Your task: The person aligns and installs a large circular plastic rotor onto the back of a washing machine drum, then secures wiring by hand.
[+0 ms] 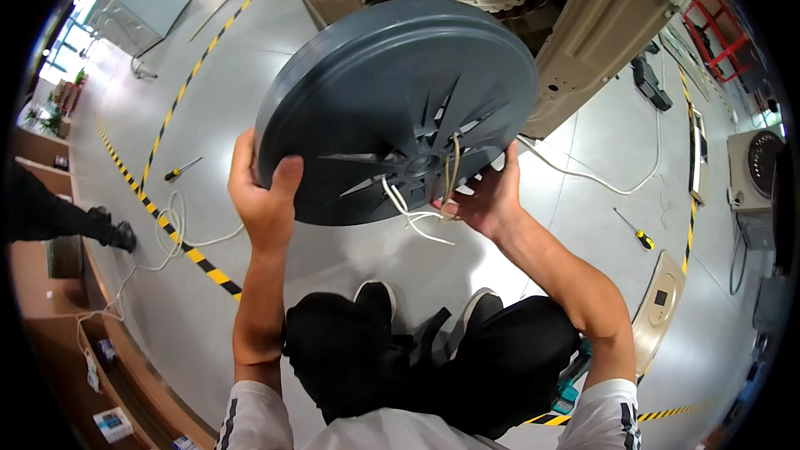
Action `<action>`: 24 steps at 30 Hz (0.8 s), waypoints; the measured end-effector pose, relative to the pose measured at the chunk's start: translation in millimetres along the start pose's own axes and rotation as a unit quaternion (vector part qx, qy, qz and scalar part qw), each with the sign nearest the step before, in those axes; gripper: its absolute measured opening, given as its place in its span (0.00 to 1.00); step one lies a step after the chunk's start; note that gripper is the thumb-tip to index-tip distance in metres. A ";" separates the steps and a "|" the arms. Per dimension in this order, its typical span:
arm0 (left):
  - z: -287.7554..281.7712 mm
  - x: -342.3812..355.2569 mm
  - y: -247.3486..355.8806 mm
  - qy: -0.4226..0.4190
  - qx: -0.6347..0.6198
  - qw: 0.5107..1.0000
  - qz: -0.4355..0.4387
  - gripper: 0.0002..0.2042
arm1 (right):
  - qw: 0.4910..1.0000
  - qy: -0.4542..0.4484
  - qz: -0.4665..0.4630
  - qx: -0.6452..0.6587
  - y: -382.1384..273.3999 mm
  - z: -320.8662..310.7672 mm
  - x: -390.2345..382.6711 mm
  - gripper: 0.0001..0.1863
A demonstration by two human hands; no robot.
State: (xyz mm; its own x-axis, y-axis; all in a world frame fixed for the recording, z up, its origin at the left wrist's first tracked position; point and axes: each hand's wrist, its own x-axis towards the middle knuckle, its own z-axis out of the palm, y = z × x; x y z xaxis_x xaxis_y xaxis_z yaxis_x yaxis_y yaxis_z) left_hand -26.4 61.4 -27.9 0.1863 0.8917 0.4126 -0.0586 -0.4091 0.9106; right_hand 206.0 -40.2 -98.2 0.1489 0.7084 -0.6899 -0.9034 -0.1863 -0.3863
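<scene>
On grey floor [225,92] lie 2 screwdrivers [644,240]; 2 half-curled hands [271,207] grip a disc [358,108] partly hiding a machine [612,42].

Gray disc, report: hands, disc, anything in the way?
Left hand gripping left rim; right hand at lower-right edge. Gray disc held up, tilted. White cable dangling near right hand, could snag.

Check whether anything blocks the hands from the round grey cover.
Nothing visible does: the left hand grips the round grey cover on its left side; the right hand is at its lower right edge. Pale cords hang beside that hand; contact is unclear.
</scene>
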 end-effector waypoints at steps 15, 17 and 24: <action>3.8 121.5 3.3 -0.059 0.093 0.986 0.125 0.25 | 0.986 0.096 -0.068 0.118 -33.1 83.6 1.6 0.48; 9.5 137.3 17.3 -0.083 0.135 0.973 0.168 0.24 | 0.981 0.112 -0.082 0.138 -36.3 91.8 -4.5 0.47; 38.8 162.2 29.8 -0.130 0.148 0.950 0.242 0.24 | 0.965 0.081 -0.108 0.225 -47.1 96.6 0.4 0.38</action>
State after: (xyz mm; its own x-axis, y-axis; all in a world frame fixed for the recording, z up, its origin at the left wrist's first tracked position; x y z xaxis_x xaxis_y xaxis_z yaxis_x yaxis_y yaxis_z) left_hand 40.1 186.3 65.2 0.4462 0.5228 0.7264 0.0718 -0.8299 0.5532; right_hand 209.7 34.6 -21.1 0.3804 0.5757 -0.7238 -0.9224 0.2928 -0.2519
